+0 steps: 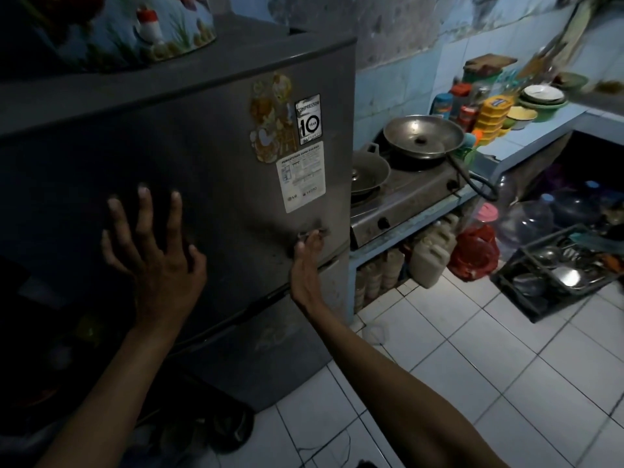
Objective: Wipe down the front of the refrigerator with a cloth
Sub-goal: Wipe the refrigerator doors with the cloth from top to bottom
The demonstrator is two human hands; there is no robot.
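Observation:
A grey two-door refrigerator (209, 157) fills the left half of the view, with stickers and labels (300, 170) on its upper door near the right edge. My left hand (152, 251) is spread with fingers apart against the upper door, holding nothing. My right hand (305, 268) lies edge-on at the lower right of the upper door, its fingertips at a small dark fitting (312, 233) just above the seam between the doors. No cloth is visible in either hand or anywhere in view.
A patterned container (135, 25) sits on top of the fridge. To the right stands a gas stove (405, 197) with a wok (368, 173) and a pan (422, 136). Jars and bowls crowd the blue counter (540, 130). Bottles and a dish crate (557, 275) stand on the white tiled floor (472, 366).

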